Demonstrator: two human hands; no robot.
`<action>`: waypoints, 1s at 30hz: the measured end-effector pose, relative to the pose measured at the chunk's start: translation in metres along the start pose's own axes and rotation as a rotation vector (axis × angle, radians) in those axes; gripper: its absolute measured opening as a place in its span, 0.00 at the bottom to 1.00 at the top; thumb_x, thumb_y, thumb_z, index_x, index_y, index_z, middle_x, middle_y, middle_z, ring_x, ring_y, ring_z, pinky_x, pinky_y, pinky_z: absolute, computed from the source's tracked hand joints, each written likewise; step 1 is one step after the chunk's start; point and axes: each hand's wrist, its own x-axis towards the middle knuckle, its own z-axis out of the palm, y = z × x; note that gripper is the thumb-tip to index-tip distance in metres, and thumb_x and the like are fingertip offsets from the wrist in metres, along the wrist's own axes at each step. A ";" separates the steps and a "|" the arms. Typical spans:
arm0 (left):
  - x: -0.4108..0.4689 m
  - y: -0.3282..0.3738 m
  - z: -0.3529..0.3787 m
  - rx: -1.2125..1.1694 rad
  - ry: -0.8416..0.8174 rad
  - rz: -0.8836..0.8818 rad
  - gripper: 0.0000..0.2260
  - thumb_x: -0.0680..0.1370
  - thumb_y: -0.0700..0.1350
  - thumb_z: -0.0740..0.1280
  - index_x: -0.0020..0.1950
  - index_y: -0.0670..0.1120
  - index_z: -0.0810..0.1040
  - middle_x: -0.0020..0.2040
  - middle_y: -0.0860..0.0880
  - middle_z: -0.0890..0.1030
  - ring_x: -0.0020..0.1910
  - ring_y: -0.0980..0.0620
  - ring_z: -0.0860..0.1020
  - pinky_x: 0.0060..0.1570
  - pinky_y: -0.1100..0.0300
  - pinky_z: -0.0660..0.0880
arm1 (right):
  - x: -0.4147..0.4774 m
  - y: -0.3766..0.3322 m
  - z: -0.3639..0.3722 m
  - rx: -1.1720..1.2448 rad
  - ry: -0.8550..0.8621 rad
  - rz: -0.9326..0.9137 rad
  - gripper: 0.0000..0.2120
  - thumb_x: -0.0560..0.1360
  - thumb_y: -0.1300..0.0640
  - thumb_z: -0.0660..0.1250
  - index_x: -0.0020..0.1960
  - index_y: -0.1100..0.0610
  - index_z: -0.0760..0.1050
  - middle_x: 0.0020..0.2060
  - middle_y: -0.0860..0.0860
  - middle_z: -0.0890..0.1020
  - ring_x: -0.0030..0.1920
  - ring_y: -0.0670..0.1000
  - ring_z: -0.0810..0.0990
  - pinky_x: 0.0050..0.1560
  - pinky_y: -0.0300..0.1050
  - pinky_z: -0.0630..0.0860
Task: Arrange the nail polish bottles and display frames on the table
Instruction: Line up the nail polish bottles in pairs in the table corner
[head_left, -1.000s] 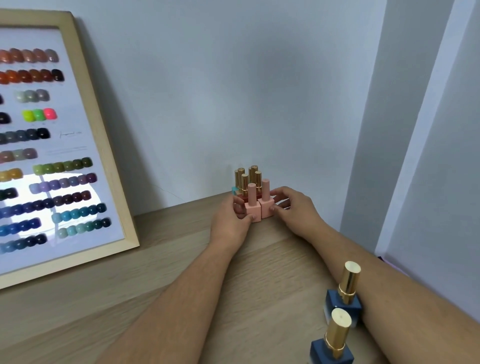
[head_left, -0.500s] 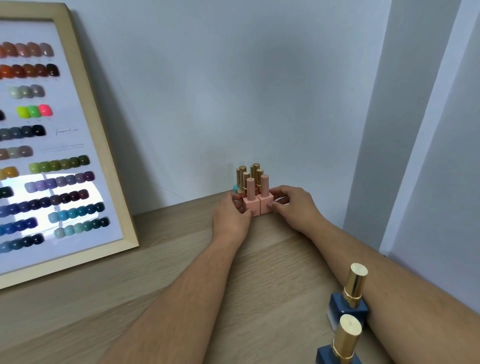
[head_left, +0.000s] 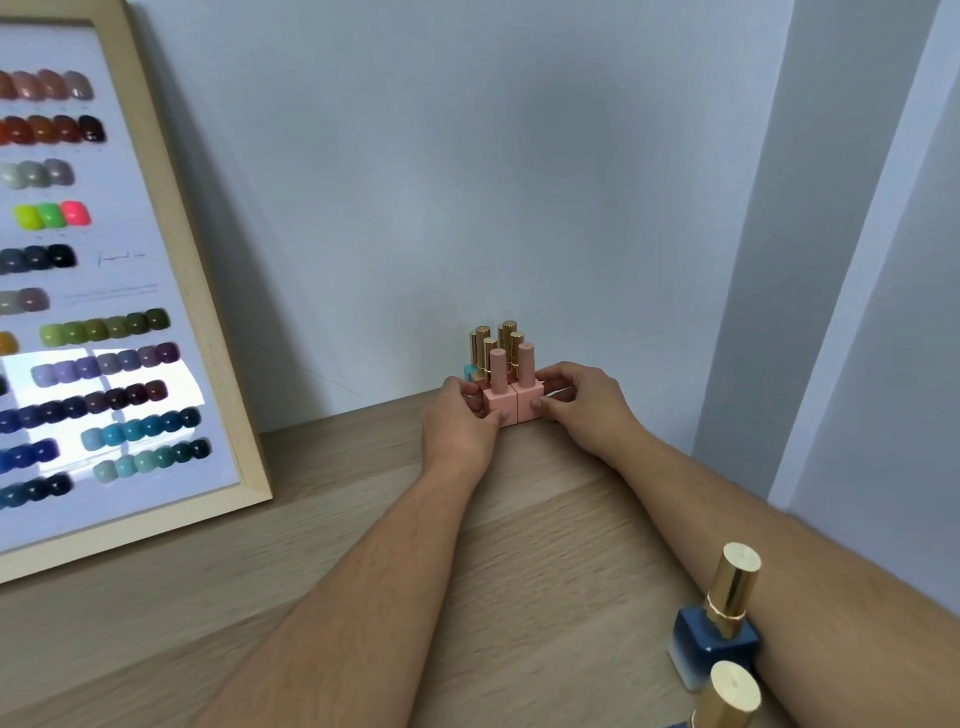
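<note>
Both arms were extended across the wooden counter (head_left: 322, 561) toward the pale wall (head_left: 467, 182) at its far edge. A tight cluster of nail polish bottles (head_left: 501, 374) stood upright there, close against the wall. The two front bottles, pink with pink caps, stood side by side and touching: the left pink bottle (head_left: 500, 400) and the right pink bottle (head_left: 529, 395). Behind them stood four gold-capped bottles (head_left: 493, 343); their bodies were largely hidden, with a sliver of teal showing at the cluster's left edge.

The left hand (head_left: 460, 421) was cupped against the left side of the cluster, its thumb pressed on the front face of the left pink bottle. The right hand (head_left: 582, 402) was cupped against the right side, thumb on the front face of the right pink bottle, fingers curled round the flank. Both hands were thus grasping the cluster from opposite sides, with the bottles resting on the counter.

A wood-edged display frame (head_left: 171, 249) leaned against the wall at the left, its lower edge on the counter, well apart from the cluster. It carried rows of coloured nail swatches.

At near right, just beside the right forearm, stood a dark blue bottle (head_left: 714, 629) with a gold cap. A second gold cap (head_left: 730, 696) was cut off by the lower edge in front of it.
</note>
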 end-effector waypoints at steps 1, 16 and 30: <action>0.001 0.000 0.000 0.000 -0.001 -0.002 0.16 0.70 0.44 0.74 0.54 0.46 0.73 0.50 0.48 0.81 0.48 0.52 0.79 0.50 0.57 0.77 | 0.001 0.000 0.000 -0.001 -0.001 -0.003 0.15 0.69 0.60 0.73 0.55 0.54 0.78 0.46 0.51 0.82 0.41 0.45 0.79 0.46 0.34 0.74; -0.031 -0.002 -0.025 -0.122 -0.061 0.014 0.13 0.72 0.46 0.72 0.53 0.50 0.73 0.44 0.55 0.76 0.42 0.60 0.75 0.37 0.69 0.69 | -0.037 -0.007 -0.026 0.093 0.142 0.003 0.09 0.73 0.59 0.69 0.52 0.53 0.79 0.44 0.48 0.82 0.45 0.46 0.80 0.49 0.37 0.76; -0.186 0.020 -0.087 -0.378 -0.549 0.197 0.12 0.73 0.51 0.68 0.56 0.53 0.76 0.51 0.50 0.79 0.51 0.56 0.77 0.51 0.64 0.75 | -0.201 -0.034 -0.091 0.425 0.019 0.114 0.15 0.80 0.63 0.54 0.50 0.52 0.79 0.47 0.55 0.82 0.50 0.52 0.80 0.49 0.39 0.78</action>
